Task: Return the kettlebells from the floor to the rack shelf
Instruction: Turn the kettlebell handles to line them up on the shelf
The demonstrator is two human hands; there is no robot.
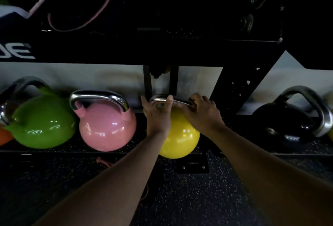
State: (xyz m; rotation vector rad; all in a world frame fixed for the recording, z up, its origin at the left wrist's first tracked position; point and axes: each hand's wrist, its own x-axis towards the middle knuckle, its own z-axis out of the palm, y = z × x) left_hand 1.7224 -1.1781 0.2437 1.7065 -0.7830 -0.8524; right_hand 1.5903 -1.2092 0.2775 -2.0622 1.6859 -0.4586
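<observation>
Both hands are gripping the steel handle [163, 100] of the yellow kettlebell [180, 135], left hand [156, 116] and right hand [201, 112] fingers curling over it, its bar running left-right, the bell sitting at the rack shelf [72, 149] front edge beside the pink kettlebell [106, 125]

Yellow kettlebell [180, 139]; pink kettlebell [106, 126]; green kettlebell [43, 125]; black kettlebell [282, 123]; white-speckled black floor [189, 198].
</observation>
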